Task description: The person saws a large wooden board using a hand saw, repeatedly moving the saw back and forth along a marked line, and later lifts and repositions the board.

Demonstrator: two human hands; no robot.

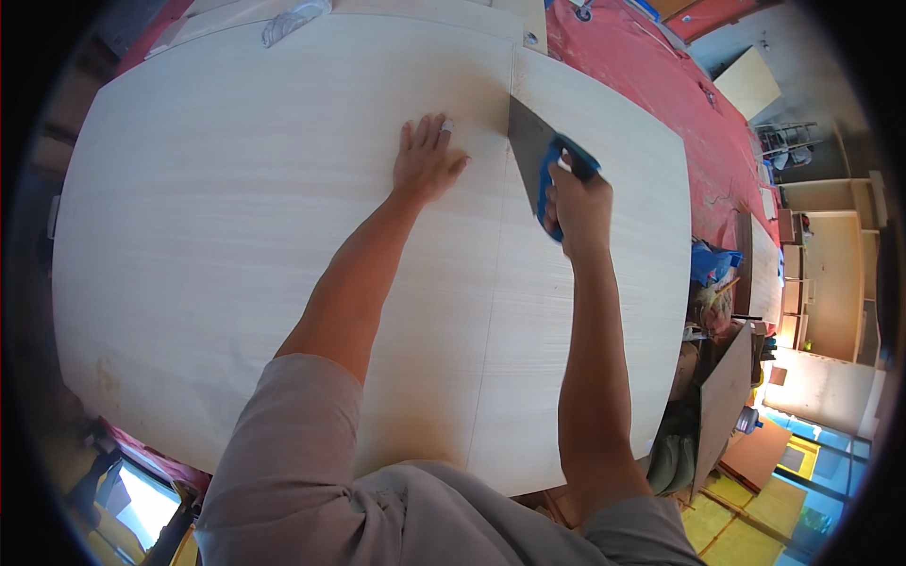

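A large pale wooden board (236,217) fills the middle of the view, with a thin line running along it from far to near. My right hand (578,203) is wrapped round the blue handle of a handsaw (531,141). The saw's blade meets the board at the line, and a cut runs from there toward the far edge, with brownish dust beside it. Left of the saw, my left hand (429,165) lies flat on the board with its fingers spread. A whitish wrap or ring circles one of its fingers.
Red sheeting (651,123) covers the floor beyond the board's right side. A crumpled clear plastic piece (294,21) lies at the far edge. To the right stand a blue bag (713,262), a leaning panel (722,406) and wooden shelving (830,264).
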